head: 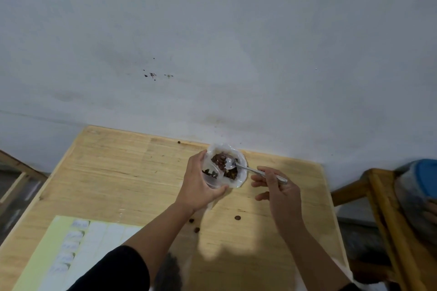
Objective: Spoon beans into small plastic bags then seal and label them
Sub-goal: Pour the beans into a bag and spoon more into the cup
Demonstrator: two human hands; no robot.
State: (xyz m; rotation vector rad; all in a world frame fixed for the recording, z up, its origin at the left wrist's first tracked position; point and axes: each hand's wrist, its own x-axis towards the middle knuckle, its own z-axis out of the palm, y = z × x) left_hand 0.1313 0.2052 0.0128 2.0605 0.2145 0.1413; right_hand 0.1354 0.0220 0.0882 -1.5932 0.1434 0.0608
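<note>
A white scalloped bowl (240,160) of brown beans (220,159) stands at the far edge of the wooden table (118,168). My left hand (201,184) grips a small clear plastic bag (211,176) held open against the bowl's left side; a few beans lie inside it. My right hand (276,189) pinches the handle of a metal spoon (233,163). The spoon's bowl is over the beans, close to the bag's mouth. A yellow-backed sheet of white labels (78,243) lies at the near left of the table.
Three loose beans (237,218) lie on the table near my wrists, and one more sits by the far edge. The grey wall rises right behind the table. A wooden chair (378,196) holding a blue-lidded container (425,179) stands to the right.
</note>
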